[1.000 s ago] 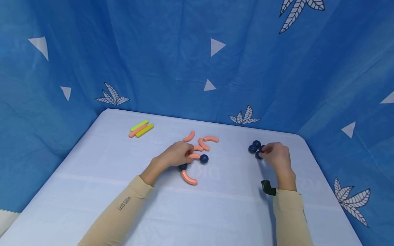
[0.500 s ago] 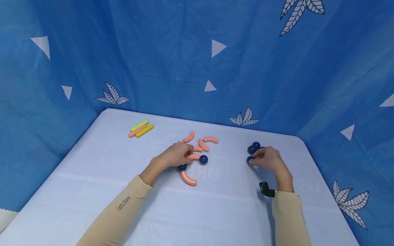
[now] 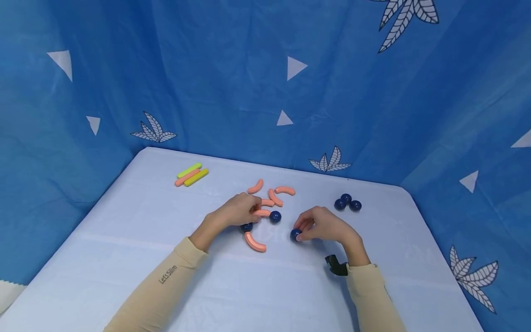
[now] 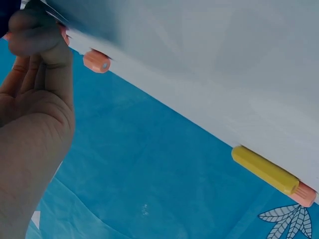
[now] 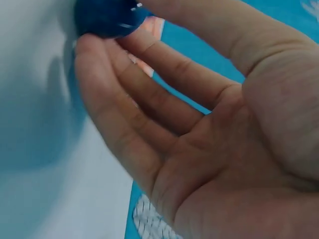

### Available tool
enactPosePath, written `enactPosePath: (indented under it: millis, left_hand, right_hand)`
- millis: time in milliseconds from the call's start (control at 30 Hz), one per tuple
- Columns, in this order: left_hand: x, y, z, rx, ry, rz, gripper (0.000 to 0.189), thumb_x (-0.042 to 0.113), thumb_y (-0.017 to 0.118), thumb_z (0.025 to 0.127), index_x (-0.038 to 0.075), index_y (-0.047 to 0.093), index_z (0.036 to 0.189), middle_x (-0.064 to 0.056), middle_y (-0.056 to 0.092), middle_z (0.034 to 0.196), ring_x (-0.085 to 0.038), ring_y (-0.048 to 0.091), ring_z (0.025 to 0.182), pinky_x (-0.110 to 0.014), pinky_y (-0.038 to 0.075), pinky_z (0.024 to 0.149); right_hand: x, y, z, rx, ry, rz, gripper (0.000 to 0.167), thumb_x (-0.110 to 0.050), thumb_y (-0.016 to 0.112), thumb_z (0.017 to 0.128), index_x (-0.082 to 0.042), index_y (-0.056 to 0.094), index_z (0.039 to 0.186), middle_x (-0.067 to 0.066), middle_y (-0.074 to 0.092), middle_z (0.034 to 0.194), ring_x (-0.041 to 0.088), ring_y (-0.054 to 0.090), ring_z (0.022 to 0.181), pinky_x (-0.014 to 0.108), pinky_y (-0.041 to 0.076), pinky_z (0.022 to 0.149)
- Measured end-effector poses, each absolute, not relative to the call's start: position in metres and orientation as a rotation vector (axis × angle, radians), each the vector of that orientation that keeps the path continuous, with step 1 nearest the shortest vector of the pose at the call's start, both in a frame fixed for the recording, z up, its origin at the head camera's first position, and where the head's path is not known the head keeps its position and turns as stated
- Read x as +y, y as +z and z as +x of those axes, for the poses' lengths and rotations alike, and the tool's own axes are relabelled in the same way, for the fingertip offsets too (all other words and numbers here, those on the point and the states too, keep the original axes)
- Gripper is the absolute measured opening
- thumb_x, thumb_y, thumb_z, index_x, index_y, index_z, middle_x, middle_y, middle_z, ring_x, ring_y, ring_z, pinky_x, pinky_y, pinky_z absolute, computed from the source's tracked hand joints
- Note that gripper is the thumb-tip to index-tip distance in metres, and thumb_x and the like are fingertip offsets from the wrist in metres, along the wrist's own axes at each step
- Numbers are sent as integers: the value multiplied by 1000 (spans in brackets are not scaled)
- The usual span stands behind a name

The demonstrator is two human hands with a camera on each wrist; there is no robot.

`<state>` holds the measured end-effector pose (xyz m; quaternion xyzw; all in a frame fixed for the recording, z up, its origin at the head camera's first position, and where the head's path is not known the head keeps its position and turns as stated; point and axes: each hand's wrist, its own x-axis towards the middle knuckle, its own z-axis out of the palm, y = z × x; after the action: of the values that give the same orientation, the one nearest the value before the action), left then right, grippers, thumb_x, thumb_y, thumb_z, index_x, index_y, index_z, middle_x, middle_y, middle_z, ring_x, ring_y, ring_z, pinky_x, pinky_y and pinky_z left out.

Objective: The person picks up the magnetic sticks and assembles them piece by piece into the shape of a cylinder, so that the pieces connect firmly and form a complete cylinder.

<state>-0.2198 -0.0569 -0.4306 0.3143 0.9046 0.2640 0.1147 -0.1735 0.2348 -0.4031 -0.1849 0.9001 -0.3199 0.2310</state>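
My left hand (image 3: 239,210) pinches a curved peach rod (image 3: 262,213), and a dark blue ball (image 3: 275,216) sits at the rod's right end. Under that hand another blue ball (image 3: 246,227) shows, with a second curved rod (image 3: 255,242) meeting it from below. My right hand (image 3: 325,224) holds a blue ball (image 3: 296,235) between thumb and fingers, a short way right of these pieces. In the right wrist view the same ball (image 5: 107,17) is at the fingertips. The left fingertips' contact is partly hidden in the left wrist view.
Several loose curved peach rods (image 3: 285,190) lie just behind the left hand. Three blue balls (image 3: 340,204) are grouped at the back right. Straight rods, one lime (image 3: 189,170), one peach and one yellow (image 3: 197,177), lie at the back left. A blue curtain (image 3: 232,83) surrounds the white table (image 3: 249,295).
My right hand has taken one ball out of the right group and carried it left and nearer, toward the left hand's pieces. The left hand has stayed in place.
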Motion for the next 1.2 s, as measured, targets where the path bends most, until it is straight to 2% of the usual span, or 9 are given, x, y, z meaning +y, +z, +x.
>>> enactPosePath:
  millis: [200,400,533,633,767,967,1067,1200]
  left_hand:
    - [-56,-430,-218,2656,780,894,18,15,78,95,15,63,87,2,56,72,-14,50,67,-27,41,65]
    - [-55,-430,-217,2670,786,936,22,17,78,96,12,60,84,1,55,70,-13,50,63,-25,40,62]
    - [-55,-428,-217,2670,784,931,18,17,78,97,12,63,88,1,56,72,-14,52,65,-26,41,64]
    - [-56,-428,-218,2660,783,926,18,17,78,97,13,63,87,1,57,72,-15,52,64,-26,41,63]
    - [-60,-428,-219,2629,753,875,23,24,78,98,13,63,83,1,57,69,-14,52,62,-25,40,61]
    - [-66,-422,-220,2544,691,776,20,22,81,95,13,66,86,-1,58,73,-16,54,66,-27,41,63]
    - [-68,-419,-220,2514,640,754,19,23,82,94,13,68,88,-2,61,76,-17,57,69,-28,43,64]
    - [-70,-417,-221,2491,602,726,20,22,85,90,14,68,90,-2,62,81,-18,58,74,-29,46,66]
  right_hand:
    - [203,-405,-165,2433,-860,-661,21,-19,89,86,-15,79,104,-5,76,95,11,70,85,27,57,74]
    - [177,-405,-154,2406,-869,-740,21,-15,88,87,-15,79,106,-5,76,97,13,70,86,27,57,75]
    - [168,-404,-151,2389,-870,-761,21,-15,88,87,-16,79,105,-5,76,97,14,69,86,27,58,74]
    - [166,-406,-151,2392,-869,-748,22,-14,88,87,-17,79,106,-6,76,97,14,69,86,27,58,74]
    - [166,-406,-151,2394,-892,-731,24,-15,88,87,-14,79,110,-5,76,100,14,70,88,26,58,74]
    - [171,-402,-154,2534,-951,-711,22,-24,80,96,-12,78,114,-7,76,99,12,70,91,30,58,80]
    - [173,-402,-162,2683,-996,-623,21,-19,77,98,-12,77,117,-3,76,104,13,71,94,32,59,83]
    - [168,-409,-182,2861,-1037,-490,27,-11,76,98,-10,74,125,6,75,116,22,74,101,37,62,84]
